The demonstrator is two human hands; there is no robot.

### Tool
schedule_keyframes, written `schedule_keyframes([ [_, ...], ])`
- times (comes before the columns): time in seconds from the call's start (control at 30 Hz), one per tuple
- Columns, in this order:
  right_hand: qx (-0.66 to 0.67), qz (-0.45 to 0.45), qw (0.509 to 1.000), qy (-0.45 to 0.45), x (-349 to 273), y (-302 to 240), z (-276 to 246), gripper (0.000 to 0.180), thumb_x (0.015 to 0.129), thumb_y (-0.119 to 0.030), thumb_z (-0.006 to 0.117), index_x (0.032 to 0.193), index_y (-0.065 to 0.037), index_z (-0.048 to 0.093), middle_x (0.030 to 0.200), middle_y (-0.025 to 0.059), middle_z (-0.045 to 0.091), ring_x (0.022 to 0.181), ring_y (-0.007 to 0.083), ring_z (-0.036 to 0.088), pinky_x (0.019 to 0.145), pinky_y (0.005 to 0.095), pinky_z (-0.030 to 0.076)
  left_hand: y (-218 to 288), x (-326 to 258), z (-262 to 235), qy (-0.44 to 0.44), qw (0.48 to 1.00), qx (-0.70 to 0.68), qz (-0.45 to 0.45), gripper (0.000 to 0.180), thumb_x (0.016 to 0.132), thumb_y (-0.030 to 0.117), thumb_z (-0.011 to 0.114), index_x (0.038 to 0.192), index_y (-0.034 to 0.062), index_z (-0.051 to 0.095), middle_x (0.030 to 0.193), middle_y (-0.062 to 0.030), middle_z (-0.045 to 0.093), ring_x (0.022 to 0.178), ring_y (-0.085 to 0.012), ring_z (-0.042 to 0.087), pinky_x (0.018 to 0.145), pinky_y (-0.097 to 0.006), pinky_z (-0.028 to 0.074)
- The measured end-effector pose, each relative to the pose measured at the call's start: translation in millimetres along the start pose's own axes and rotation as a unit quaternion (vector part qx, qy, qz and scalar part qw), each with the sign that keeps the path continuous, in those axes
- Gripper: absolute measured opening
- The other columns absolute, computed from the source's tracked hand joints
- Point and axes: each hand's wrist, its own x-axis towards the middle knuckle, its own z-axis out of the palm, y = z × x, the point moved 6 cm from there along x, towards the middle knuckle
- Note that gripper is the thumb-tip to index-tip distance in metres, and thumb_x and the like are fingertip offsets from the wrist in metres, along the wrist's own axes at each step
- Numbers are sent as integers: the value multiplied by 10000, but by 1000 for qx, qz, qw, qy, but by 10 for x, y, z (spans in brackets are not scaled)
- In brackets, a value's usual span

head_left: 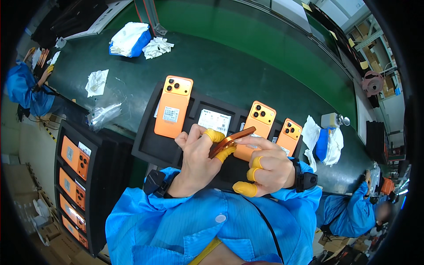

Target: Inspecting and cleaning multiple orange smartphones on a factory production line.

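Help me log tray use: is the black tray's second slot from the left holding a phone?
No: that slot of the black tray shows only a white label card, while orange phones fill its neighbours.

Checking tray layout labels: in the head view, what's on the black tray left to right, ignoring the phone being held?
Black tray, left to right: orange phone lying back-up → white labelled card in the next slot → second orange phone → third orange phone at the right end. All three phones show their camera side.
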Motion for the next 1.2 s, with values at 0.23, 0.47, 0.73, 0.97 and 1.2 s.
schedule_keyframes([
  [0.23,73,49,996,14,26,113,-99,414,616,-130,828,479,-6,458,467,36,308,454,206,489,804,491,534,41,42,17,-7,1000,-4,8,226,667,86,771,842,51,633,737,-23,563,760,-158,495,724,-363,207],
  [0.47,133,76,987,45,-33,132,-111,428,654,-122,818,472,0,451,471,40,346,444,198,476,798,490,536,46,52,53,-6,1000,3,7,225,669,75,761,852,51,633,720,-26,553,759,-162,499,719,-361,204],
  [0.73,78,72,994,15,-81,89,-184,318,682,-95,753,521,-16,490,496,17,453,471,160,569,854,568,505,89,81,49,3,1000,10,14,203,684,92,759,830,52,623,705,-17,549,735,-161,492,712,-359,199],
  [0.97,23,55,998,9,-69,63,-134,433,661,-169,821,485,-2,463,472,22,286,400,158,404,864,532,525,106,78,61,6,999,27,23,203,681,92,762,812,51,613,678,-13,547,726,-164,491,705,-362,197],
  [1.2,64,68,995,31,-35,152,-173,389,649,-113,811,484,-7,475,470,19,311,410,168,436,813,486,534,118,77,60,6,999,29,27,207,670,72,764,808,46,612,664,-10,545,730,-161,494,704,-363,197],
])
